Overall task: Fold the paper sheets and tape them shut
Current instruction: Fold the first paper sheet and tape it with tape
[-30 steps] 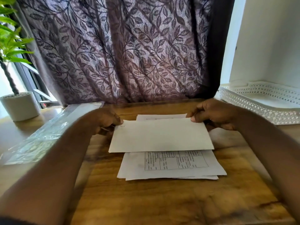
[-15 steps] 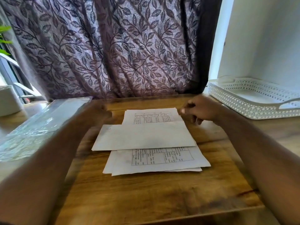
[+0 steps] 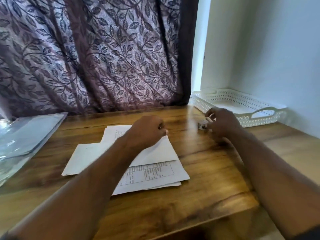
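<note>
Head view, white paper sheets (image 3: 152,177) on grained wooden table (image 3: 207,170), left hand (image 3: 147,130) lay fisted atop, right hand (image 3: 223,124) gripped small white object (image 3: 203,125).

Your right grip (image 3: 223,124) has left the folded sheet (image 3: 155,151) for a small white object (image 3: 203,126), possibly tape, to its right; your left grip (image 3: 147,131) has crossed to its far right corner.
</note>
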`<action>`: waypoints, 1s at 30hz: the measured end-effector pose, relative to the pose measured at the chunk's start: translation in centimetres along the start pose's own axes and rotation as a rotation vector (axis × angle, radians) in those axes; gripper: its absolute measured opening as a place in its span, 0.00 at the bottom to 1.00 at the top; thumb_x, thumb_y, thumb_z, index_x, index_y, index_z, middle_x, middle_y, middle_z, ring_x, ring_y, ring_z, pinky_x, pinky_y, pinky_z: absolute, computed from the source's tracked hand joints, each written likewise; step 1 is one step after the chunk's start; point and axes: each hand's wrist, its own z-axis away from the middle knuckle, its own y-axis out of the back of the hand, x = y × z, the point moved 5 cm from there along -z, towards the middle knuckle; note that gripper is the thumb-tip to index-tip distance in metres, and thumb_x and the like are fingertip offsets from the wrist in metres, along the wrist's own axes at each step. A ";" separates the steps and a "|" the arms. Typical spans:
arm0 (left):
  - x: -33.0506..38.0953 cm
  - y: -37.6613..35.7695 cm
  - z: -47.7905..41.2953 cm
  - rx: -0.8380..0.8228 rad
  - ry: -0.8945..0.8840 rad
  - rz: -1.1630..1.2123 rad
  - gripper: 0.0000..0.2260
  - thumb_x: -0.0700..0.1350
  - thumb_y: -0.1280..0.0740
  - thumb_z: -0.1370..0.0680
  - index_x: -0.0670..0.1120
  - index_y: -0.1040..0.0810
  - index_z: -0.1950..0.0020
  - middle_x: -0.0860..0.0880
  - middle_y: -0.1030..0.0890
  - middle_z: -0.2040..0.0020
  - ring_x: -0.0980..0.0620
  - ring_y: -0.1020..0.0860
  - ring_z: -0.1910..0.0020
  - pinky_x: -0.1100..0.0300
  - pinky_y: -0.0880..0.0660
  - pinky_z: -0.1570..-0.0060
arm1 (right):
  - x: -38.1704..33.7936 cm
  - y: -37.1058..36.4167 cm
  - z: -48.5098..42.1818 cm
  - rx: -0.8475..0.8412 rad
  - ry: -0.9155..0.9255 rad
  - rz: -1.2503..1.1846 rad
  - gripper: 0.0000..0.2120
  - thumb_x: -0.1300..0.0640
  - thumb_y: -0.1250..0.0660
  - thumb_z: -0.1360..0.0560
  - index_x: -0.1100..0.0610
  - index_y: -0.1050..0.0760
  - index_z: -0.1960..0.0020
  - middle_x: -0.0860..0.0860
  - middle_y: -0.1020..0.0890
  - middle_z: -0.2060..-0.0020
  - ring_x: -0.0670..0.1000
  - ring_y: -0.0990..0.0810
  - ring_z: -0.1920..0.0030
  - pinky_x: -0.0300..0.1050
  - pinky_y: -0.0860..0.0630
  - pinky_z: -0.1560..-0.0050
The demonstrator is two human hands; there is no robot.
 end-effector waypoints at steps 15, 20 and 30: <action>-1.2 0.8 0.6 0.161 0.002 0.421 0.19 0.51 0.24 0.26 0.49 0.19 0.37 0.54 0.16 0.47 0.58 0.18 0.51 0.66 0.25 0.50 | -6.7 -0.7 2.9 -0.193 0.284 -0.624 0.13 0.69 0.22 0.33 0.58 0.14 0.51 0.52 0.12 0.57 0.41 0.17 0.59 0.32 0.23 0.53; -0.6 1.2 1.2 0.195 -0.080 0.453 0.19 0.47 0.23 0.28 0.51 0.18 0.38 0.56 0.15 0.46 0.61 0.18 0.51 0.71 0.27 0.51 | -9.6 -1.3 4.0 -0.280 0.427 -0.660 0.11 0.68 0.22 0.34 0.57 0.14 0.55 0.46 0.12 0.56 0.45 0.15 0.54 0.35 0.22 0.50; 0.1 2.6 1.8 0.409 -0.136 0.387 0.15 0.43 0.22 0.29 0.50 0.16 0.44 0.56 0.16 0.50 0.61 0.20 0.54 0.65 0.22 0.53 | -9.7 -1.1 3.5 -0.165 0.496 -0.695 0.10 0.68 0.21 0.34 0.60 0.17 0.55 0.50 0.13 0.50 0.49 0.15 0.46 0.47 0.20 0.40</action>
